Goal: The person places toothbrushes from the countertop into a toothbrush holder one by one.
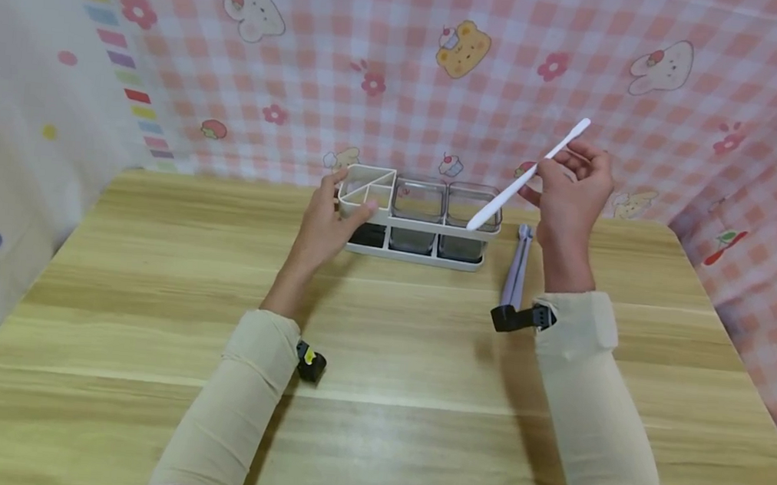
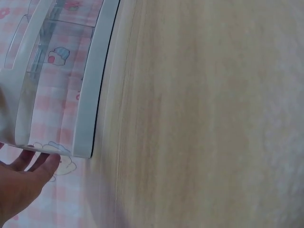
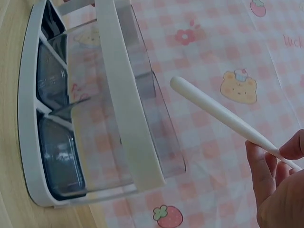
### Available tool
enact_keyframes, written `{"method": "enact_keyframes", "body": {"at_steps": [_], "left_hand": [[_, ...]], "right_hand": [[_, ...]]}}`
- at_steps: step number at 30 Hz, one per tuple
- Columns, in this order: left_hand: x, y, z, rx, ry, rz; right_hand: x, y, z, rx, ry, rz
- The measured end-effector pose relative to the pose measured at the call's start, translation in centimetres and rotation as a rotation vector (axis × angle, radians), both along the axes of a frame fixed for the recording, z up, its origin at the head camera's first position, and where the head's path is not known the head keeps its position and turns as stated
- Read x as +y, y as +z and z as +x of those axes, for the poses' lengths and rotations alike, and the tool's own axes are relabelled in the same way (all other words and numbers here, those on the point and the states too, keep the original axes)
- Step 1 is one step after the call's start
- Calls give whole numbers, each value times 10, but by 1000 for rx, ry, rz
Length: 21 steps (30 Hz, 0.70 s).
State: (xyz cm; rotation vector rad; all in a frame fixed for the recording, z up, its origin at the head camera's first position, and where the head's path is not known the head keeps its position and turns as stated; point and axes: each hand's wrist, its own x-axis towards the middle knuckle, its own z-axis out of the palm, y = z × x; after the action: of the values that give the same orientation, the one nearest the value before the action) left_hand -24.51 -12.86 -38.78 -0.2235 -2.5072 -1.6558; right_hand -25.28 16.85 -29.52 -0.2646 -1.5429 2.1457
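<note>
A white toothbrush holder [image 1: 434, 229] with a divided white insert [image 1: 381, 172] at its left end and two clear cups [image 1: 417, 213] stands at the table's back edge. My left hand [image 1: 326, 225] grips the holder's left end, thumb in front and fingers at the side and behind. Raised above the holder's right end, my right hand [image 1: 576, 197] pinches a slim white toothbrush [image 3: 213, 108] near its middle. It is tilted, its thick handle end down toward the right cup and its narrow head up; bristles cannot be made out.
On the table right of the holder lies a slim lavender item [image 1: 515, 273], split lengthwise, partly hidden by the black right wrist camera [image 1: 513, 319]. A pink checked cloth [image 1: 404, 67] hangs directly behind the table. The wooden tabletop [image 1: 391, 366] stretches toward me.
</note>
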Motion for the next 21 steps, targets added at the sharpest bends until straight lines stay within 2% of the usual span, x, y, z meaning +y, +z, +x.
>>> {"method": "enact_keyframes", "body": {"at_steps": [11, 16, 21], "left_hand": [[2, 1, -1, 12, -2, 12], [1, 1, 0, 9, -2, 13], [2, 2, 2, 15, -2, 15]], "right_hand": [[-12, 4, -3, 18, -5, 6], [-20, 7, -5, 43, 11, -35], [-28, 10, -5, 79, 26, 6]]}}
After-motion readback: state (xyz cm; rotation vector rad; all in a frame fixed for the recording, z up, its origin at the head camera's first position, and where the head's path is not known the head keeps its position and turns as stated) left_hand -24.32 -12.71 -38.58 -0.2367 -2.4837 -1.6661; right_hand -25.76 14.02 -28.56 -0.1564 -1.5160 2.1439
